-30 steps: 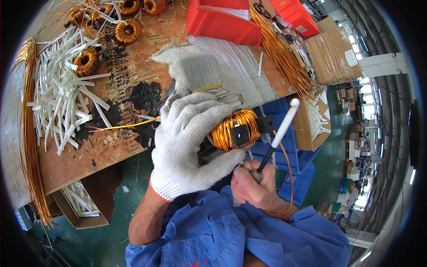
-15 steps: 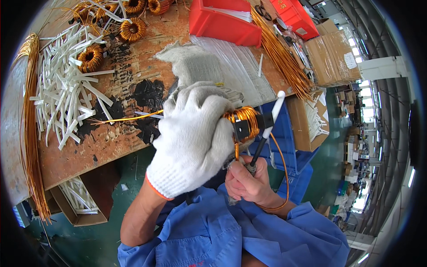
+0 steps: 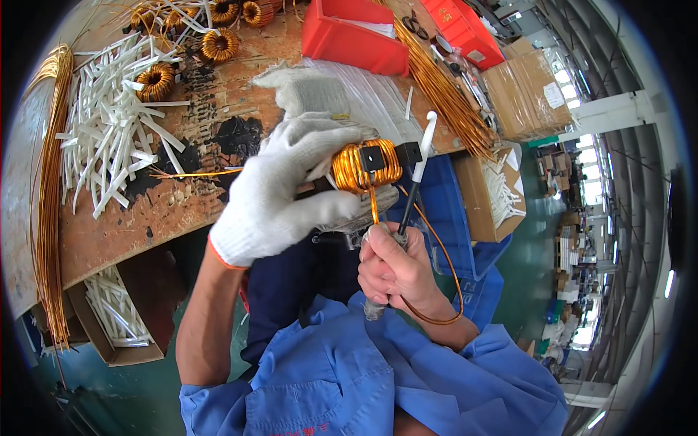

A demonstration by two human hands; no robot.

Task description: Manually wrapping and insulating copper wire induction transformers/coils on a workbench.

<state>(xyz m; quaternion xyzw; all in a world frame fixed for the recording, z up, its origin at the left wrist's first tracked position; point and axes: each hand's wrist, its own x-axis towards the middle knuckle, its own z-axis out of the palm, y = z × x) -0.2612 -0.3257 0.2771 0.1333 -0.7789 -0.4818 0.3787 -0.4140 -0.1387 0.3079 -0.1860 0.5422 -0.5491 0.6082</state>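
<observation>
My left hand (image 3: 273,196), in a white knitted glove, has its thumb and fingers spread apart beside the left of a copper-wound toroid coil (image 3: 350,168). Whether the fingertips touch the coil is hard to tell. Black blocks (image 3: 373,159) sit against the winding. Bare and closed, my right hand (image 3: 396,267) grips a hook tool (image 3: 414,190) with a black shaft and white hooked tip. A copper wire strand (image 3: 374,207) runs from the coil down to its thumb; another wire (image 3: 456,280) loops around on the right. A thin yellow wire end (image 3: 196,174) sticks out left of the glove.
White sleeving pieces (image 3: 109,123) and a wire bundle (image 3: 51,196) lie on the worn bench at left. Finished coils (image 3: 219,45), red bins (image 3: 356,36), a grey cloth (image 3: 313,91) and more wire (image 3: 443,80) are farther back. A blue crate (image 3: 451,225) and cartons (image 3: 480,196) stand at right.
My left hand has opened from a closed grip and shifted left, uncovering more of the coil. The coil, hook tool and right hand appear slightly farther left in view.
</observation>
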